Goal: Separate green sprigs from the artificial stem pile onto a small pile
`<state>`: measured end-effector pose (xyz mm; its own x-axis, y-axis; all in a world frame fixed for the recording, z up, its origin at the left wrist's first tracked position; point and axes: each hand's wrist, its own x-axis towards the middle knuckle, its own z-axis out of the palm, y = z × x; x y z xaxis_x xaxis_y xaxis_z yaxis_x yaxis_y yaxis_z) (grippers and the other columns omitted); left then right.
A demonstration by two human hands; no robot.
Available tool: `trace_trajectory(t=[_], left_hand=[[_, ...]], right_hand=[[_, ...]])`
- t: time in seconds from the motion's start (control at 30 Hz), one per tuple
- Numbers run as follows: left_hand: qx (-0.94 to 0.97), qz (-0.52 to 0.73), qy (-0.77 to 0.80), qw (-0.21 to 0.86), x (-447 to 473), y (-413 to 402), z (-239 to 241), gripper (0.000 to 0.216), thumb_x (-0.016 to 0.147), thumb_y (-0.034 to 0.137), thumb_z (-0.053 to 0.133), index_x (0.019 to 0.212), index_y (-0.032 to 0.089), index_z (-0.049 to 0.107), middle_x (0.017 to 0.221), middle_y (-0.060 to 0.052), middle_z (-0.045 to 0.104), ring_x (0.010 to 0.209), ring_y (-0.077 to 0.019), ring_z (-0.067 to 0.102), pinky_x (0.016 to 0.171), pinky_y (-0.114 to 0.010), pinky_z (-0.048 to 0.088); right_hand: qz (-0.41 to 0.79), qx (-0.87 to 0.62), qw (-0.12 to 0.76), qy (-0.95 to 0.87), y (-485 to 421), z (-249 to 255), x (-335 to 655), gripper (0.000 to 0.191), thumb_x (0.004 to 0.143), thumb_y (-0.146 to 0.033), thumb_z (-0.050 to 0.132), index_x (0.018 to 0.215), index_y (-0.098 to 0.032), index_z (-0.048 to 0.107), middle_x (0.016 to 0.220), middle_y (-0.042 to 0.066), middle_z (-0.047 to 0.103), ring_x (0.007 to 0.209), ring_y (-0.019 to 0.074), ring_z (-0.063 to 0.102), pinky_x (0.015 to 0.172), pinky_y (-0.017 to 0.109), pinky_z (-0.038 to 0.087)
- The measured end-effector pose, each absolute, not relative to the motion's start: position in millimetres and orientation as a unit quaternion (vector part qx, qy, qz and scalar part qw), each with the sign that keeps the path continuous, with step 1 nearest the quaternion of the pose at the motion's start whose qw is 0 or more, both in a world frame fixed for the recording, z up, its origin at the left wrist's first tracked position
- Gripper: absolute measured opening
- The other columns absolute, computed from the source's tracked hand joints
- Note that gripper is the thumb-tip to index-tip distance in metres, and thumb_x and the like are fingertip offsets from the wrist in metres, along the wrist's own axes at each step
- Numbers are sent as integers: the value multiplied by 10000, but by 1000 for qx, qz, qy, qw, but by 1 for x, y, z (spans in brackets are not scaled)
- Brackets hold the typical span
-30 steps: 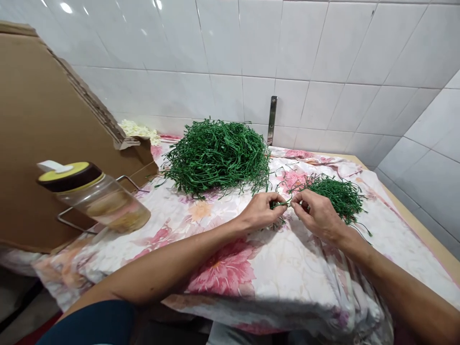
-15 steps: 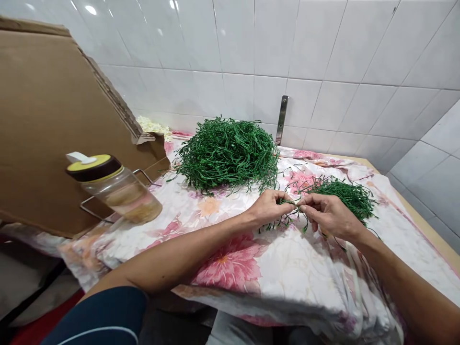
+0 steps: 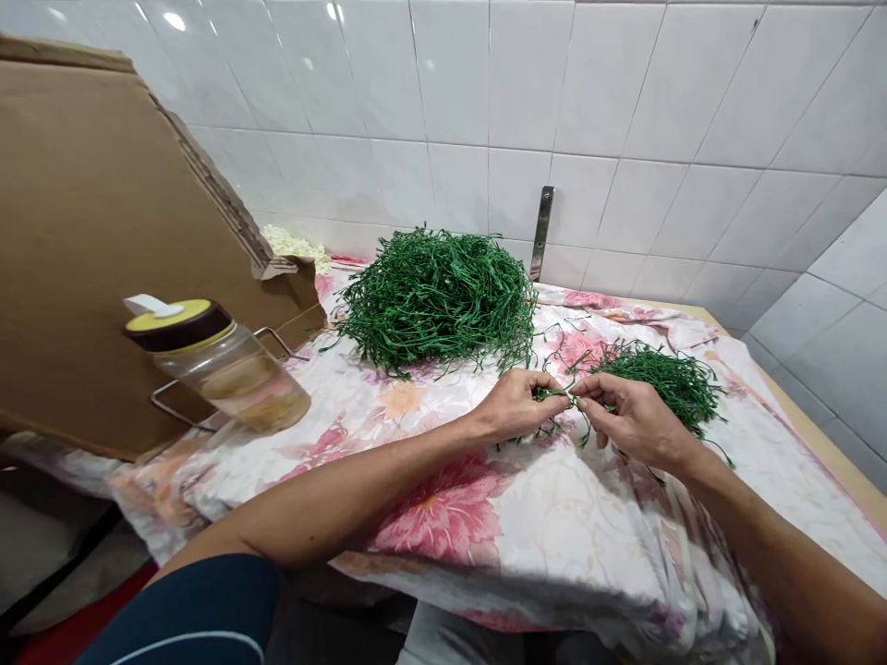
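Fingertip to fingertip, my two hands meet over the floral cloth, right of the middle. My left hand [image 3: 521, 402] is closed in a pinch on thin green stems [image 3: 551, 427], whose small-tipped ends hang below the fingers. My right hand [image 3: 636, 414] pinches the same stems where they come together; the exact point of grip is too small to make out. Behind my right hand lies a small heap of green stems [image 3: 675, 383]. A much larger pile of green stems [image 3: 436, 300] sits farther back, left of my hands.
A clear bottle [image 3: 246, 379] with a yellow and brown lid stands tilted on the left, by a bent metal wire stand [image 3: 173, 406]. Behind it rises a cardboard box [image 3: 103, 249]. Pale small pieces [image 3: 295, 242] lie near the tiled wall, where a metal strip [image 3: 541, 231] leans.
Both hands stay almost in place, still pinching the stems, with only slight finger movement. The whole view has shifted very slightly.
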<state>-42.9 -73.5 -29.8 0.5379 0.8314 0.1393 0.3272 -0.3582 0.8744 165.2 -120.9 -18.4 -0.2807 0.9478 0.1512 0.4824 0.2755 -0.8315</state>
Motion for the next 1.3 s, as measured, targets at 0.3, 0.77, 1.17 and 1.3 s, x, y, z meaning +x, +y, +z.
trace_trajectory(t=[0.3,0.77,1.17,1.3], left_hand=[[782,314,375,386,-41,-79,-30,274,851,378,608,836,132,726,665,7,623,571,-98,492,544,-216,336],[802,304,332,393,-42,-76,-33,260,861,336,612,903,132,768,808,-24,720,727,-138,595,662,-224,415],[700,319,385,510,-40,-75,-32,370,812,460,675,890,113,776,652,0,618,546,-95,440,514,-220,314],[722,347,370,470,-37,-74,-40,305,809,395,681,862,117,794,746,-21,698,664,-123,550,603,-221,393]], right_hand=[[414,-485,299,-709,-121,-14,167,192,910,-328,600,1014,-173,645,693,-31,591,460,111,605,406,205,454],[373,-483,305,-731,-118,-15,167,158,842,-316,677,809,-182,599,700,-22,584,544,93,489,480,208,407],[318,-473,387,-725,-120,-21,156,211,872,-386,661,830,-188,602,734,2,581,614,118,494,533,230,443],[263,-483,384,-742,-121,-29,156,219,884,-397,657,830,-191,606,725,17,591,621,135,511,533,243,438]])
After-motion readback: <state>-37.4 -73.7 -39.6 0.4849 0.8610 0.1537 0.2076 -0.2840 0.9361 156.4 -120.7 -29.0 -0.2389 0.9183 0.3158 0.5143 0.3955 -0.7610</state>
